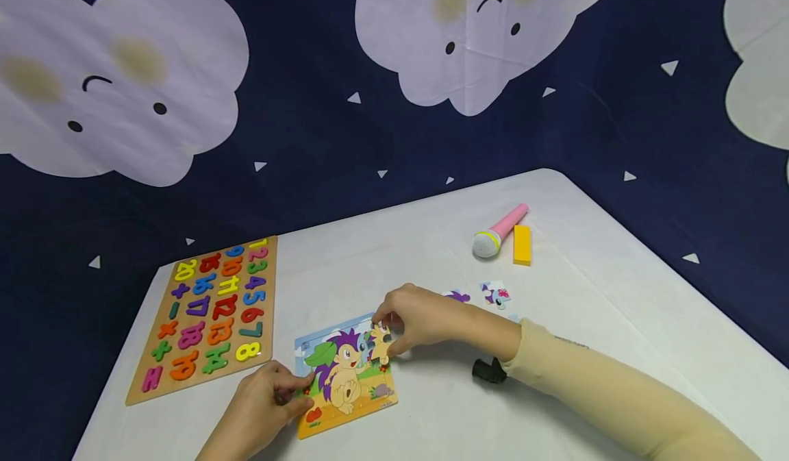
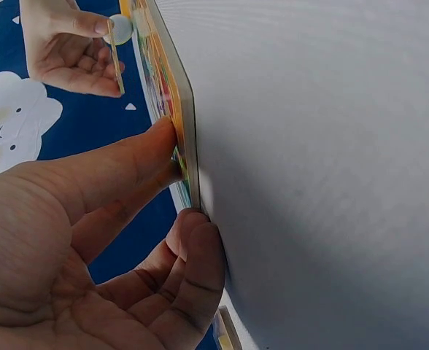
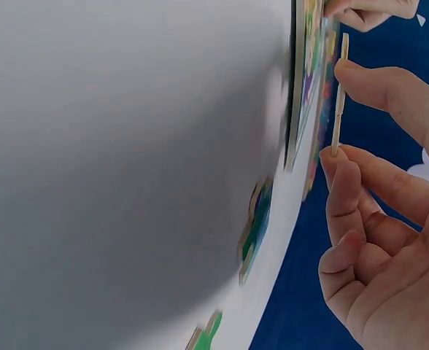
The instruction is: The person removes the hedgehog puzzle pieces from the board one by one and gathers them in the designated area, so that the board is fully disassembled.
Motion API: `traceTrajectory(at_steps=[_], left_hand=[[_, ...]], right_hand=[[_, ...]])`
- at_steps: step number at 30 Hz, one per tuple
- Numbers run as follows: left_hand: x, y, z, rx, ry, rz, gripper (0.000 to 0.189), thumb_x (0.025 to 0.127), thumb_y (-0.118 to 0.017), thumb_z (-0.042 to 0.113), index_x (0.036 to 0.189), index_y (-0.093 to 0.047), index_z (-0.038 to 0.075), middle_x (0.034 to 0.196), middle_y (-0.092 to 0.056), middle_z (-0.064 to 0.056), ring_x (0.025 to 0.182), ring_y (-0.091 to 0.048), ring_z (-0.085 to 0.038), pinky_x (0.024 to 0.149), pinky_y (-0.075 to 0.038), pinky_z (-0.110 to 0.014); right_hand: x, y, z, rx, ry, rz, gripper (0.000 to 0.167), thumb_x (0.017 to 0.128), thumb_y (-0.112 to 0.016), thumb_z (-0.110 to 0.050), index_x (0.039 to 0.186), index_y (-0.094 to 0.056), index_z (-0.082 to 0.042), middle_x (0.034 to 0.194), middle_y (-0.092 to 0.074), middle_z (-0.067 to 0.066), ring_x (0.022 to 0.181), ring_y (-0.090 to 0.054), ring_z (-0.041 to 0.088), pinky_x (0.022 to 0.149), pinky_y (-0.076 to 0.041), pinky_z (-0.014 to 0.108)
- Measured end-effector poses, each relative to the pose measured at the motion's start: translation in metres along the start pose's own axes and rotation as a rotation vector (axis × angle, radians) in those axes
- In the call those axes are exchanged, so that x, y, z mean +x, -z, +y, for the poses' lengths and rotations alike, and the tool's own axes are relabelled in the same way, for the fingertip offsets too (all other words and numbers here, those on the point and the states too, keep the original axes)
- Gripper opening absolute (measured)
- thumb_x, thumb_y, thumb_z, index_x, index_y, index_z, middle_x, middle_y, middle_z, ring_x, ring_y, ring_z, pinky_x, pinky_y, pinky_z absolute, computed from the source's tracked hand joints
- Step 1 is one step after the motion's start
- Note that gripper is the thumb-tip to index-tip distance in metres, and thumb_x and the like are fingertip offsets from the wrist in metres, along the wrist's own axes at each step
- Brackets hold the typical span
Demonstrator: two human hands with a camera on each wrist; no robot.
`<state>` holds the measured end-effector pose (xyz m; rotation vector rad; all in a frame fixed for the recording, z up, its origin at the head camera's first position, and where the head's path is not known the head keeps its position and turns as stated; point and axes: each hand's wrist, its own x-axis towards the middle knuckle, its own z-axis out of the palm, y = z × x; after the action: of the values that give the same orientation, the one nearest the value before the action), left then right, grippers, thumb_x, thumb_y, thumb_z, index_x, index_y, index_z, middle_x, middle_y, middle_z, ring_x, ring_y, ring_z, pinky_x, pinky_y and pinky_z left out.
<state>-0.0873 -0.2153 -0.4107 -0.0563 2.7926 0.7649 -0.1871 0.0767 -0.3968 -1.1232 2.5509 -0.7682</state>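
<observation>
A jigsaw puzzle board with a purple-haired hedgehog picture lies near the table's front. At its left edge, my left hand grips the board; in the left wrist view the thumb and a finger rest on its face, other fingers at the edge. My right hand pinches a puzzle piece between thumb and fingertips over the board's upper right. Seen edge-on in the right wrist view, this thin piece is held apart from the board. Whether it touches the board's far part is hidden in the head view.
Loose puzzle pieces lie beyond my right forearm, partly hidden by it. A wooden number board sits at the left. Toward the back right are a pink toy microphone and a yellow block. A dark cloud-print cloth hangs behind the table.
</observation>
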Motion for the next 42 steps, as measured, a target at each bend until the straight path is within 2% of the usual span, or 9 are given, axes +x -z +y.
traceTrajectory(at_steps=[11,21,31,37,42], left_hand=[[-0.001,0.0,0.001,-0.006,0.008,0.002,0.033,0.082,-0.093,0.009,0.114,-0.085,0.012,0.087,-0.056,0.0,0.082,-0.05,-0.016,0.061,-0.043,-0.023],[0.0,0.0,-0.001,-0.007,0.001,0.008,0.032,0.081,-0.093,0.009,0.112,-0.086,0.013,0.088,-0.057,0.0,0.082,-0.05,-0.015,0.062,-0.043,-0.023],[-0.001,-0.001,0.0,-0.009,-0.002,0.016,0.032,0.081,-0.094,0.009,0.111,-0.086,0.013,0.087,-0.057,0.0,0.081,-0.05,-0.015,0.062,-0.044,-0.022],[-0.002,-0.001,-0.001,0.006,0.026,0.024,0.033,0.081,-0.094,0.01,0.113,-0.086,0.014,0.087,-0.055,0.0,0.081,-0.05,-0.016,0.061,-0.043,-0.022],[-0.002,-0.002,-0.001,-0.002,0.021,0.027,0.034,0.082,-0.093,0.01,0.114,-0.086,0.014,0.088,-0.056,0.0,0.082,-0.05,-0.015,0.061,-0.044,-0.022]], right_hand=[[-0.031,0.019,0.015,0.018,-0.071,0.03,0.049,0.08,-0.096,-0.024,0.124,-0.08,-0.012,0.102,-0.074,-0.006,0.088,-0.061,0.009,0.08,-0.052,0.022],[-0.061,0.031,0.036,0.009,-0.077,0.042,0.048,0.08,-0.095,-0.025,0.125,-0.08,-0.013,0.108,-0.075,-0.008,0.089,-0.062,0.008,0.08,-0.053,0.023],[-0.084,0.038,0.053,0.041,-0.088,0.041,0.048,0.08,-0.095,-0.023,0.123,-0.08,-0.011,0.101,-0.073,-0.009,0.087,-0.06,0.008,0.078,-0.052,0.023],[-0.089,0.037,0.058,0.052,-0.096,0.033,0.045,0.08,-0.095,-0.025,0.121,-0.08,-0.012,0.094,-0.069,-0.007,0.087,-0.059,0.008,0.079,-0.051,0.024],[-0.094,0.037,0.063,0.044,-0.119,0.027,0.046,0.08,-0.096,-0.027,0.12,-0.08,-0.012,0.092,-0.067,-0.008,0.087,-0.057,0.008,0.079,-0.05,0.024]])
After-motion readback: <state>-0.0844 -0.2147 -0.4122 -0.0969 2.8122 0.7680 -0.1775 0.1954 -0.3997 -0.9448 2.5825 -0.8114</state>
